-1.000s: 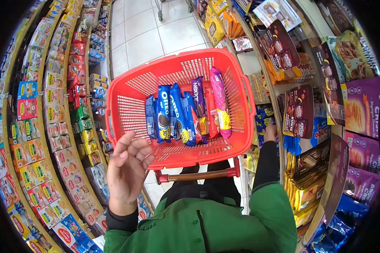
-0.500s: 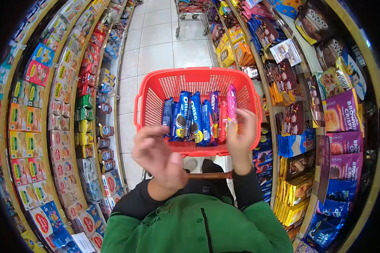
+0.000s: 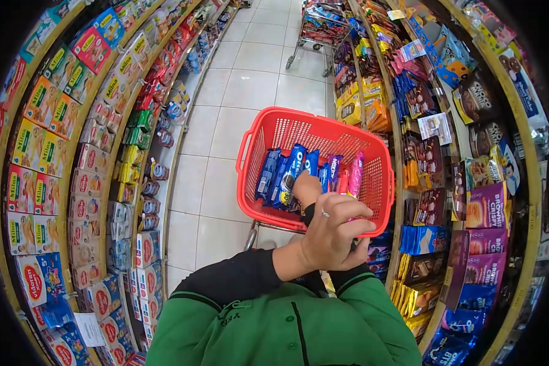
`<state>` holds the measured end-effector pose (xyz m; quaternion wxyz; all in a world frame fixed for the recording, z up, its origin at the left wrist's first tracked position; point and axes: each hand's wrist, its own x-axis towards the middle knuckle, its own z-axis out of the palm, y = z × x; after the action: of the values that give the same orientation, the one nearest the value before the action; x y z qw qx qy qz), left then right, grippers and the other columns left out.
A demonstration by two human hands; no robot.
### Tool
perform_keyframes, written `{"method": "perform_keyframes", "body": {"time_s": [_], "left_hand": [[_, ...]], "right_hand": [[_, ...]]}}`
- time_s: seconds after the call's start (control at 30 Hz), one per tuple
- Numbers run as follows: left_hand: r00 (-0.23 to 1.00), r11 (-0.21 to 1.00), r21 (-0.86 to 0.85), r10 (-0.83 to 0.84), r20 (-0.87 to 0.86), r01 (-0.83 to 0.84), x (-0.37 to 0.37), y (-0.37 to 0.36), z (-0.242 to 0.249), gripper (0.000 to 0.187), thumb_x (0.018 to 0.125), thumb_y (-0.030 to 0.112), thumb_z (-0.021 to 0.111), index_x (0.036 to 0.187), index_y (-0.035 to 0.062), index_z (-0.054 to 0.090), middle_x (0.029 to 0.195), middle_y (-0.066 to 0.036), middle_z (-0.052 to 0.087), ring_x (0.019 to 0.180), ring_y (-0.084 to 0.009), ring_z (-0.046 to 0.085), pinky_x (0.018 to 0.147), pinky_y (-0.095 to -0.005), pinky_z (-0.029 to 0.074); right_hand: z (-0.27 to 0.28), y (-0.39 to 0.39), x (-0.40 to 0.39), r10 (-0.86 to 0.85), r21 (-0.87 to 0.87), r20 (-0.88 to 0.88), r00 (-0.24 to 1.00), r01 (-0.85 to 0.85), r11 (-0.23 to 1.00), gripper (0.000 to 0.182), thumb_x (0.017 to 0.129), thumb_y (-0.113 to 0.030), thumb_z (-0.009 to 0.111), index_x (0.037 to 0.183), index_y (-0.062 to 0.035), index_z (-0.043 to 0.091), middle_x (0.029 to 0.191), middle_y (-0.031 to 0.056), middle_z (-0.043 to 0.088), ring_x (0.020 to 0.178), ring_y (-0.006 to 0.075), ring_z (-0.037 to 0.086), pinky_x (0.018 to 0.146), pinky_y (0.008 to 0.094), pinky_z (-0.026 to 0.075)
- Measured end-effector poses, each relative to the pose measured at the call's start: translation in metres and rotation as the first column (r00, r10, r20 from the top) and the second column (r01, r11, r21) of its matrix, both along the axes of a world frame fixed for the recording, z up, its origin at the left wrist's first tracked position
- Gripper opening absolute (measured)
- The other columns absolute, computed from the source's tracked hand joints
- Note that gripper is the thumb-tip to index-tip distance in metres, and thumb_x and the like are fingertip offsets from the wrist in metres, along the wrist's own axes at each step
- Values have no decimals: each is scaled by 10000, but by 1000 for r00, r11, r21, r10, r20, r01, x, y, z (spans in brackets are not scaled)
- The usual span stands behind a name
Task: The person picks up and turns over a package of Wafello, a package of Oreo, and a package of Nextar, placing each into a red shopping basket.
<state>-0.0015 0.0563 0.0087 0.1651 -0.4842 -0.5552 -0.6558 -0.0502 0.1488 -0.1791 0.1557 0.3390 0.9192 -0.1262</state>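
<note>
In the red plastic basket (image 3: 320, 116), my right hand (image 3: 307, 188) reaches down among several packs and holds a blue Oreo cookie pack (image 3: 294, 163). My fingertips are partly hidden there. My left arm crosses over my right one. The left hand (image 3: 338, 232), with a ring on one finger, hangs over the basket's near right rim, its fingers loosely bent and apart, with nothing visible in it. Around the held pack stand more blue packs (image 3: 270, 174), a purple Nextar pack (image 3: 334, 171) and a pink pack (image 3: 356, 174).
Shelves line both sides. Milna boxes (image 3: 46, 149) and Vidoran boxes (image 3: 39, 277) stand on the left; Brownie Crispy packs (image 3: 487, 204) and yellow packs (image 3: 412, 290) stand on the right. A loaded metal cart (image 3: 323, 27) stands farther up the tiled floor (image 3: 207, 131).
My right hand has gone down into the basket onto an Oreo pack. My left hand has swung right across my body. The basket now appears farther right and turned.
</note>
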Motion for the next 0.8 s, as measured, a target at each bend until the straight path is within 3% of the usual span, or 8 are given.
{"method": "perform_keyframes", "body": {"time_s": [0.13,0.2,0.23,0.3,0.43,0.63,0.73,0.8], "left_hand": [[1000,1000,-27,4,-16,-4,2,1,1,433,542,52,575,939,91,407,902,-68,446,812,-231,445,719,-369,315],[999,998,-55,12,-36,-14,2,-1,4,435,543,51,576,941,89,406,901,-66,445,814,-229,446,722,-369,313],[999,997,-69,13,-50,-17,1,-1,6,436,544,51,577,943,88,405,901,-65,445,816,-228,447,724,-370,312],[999,998,-65,0,-42,-2,2,1,2,436,548,60,582,946,85,405,905,-66,445,819,-230,447,725,-371,312],[998,993,-112,18,-63,-25,2,-2,5,426,564,75,587,951,83,407,913,-68,445,822,-233,446,728,-373,311],[998,990,-136,16,-55,-23,1,0,5,410,589,79,585,960,76,410,919,-73,446,828,-237,447,730,-377,311],[1000,990,-138,15,-24,-18,2,3,3,380,566,70,584,899,92,404,892,-67,451,797,-233,445,892,-491,237],[999,989,-144,34,-43,-40,0,3,3,392,562,65,587,908,85,403,893,-71,453,802,-234,444,844,-462,279]], "right_hand": [[-45,21,7,-27,21,-26,999,27,999,308,731,-111,448,967,78,390,830,266,548,792,376,556,671,416,459],[-40,20,6,-41,27,-47,998,43,999,337,724,-107,459,979,91,360,833,278,542,796,383,553,678,413,459],[-39,16,5,-33,-22,39,999,34,999,392,721,-94,458,1024,122,334,852,293,530,823,388,544,706,410,450],[-101,26,-5,-304,-26,46,952,305,952,440,729,-85,439,1086,126,291,866,302,523,845,400,531,726,410,442],[-63,16,3,-218,-74,52,974,222,972,431,731,-93,449,1087,105,308,874,272,523,841,367,531,725,395,442],[-54,23,11,-224,-124,15,974,224,967,418,734,-104,464,1089,74,334,887,227,521,836,318,531,723,372,442],[-49,25,11,-245,-168,-29,969,236,957,412,735,-110,472,1089,59,347,893,205,521,834,293,531,722,361,442],[-42,26,12,-288,-231,-87,954,262,937,408,736,-114,477,1090,48,355,897,190,520,832,277,531,721,353,442]]}}
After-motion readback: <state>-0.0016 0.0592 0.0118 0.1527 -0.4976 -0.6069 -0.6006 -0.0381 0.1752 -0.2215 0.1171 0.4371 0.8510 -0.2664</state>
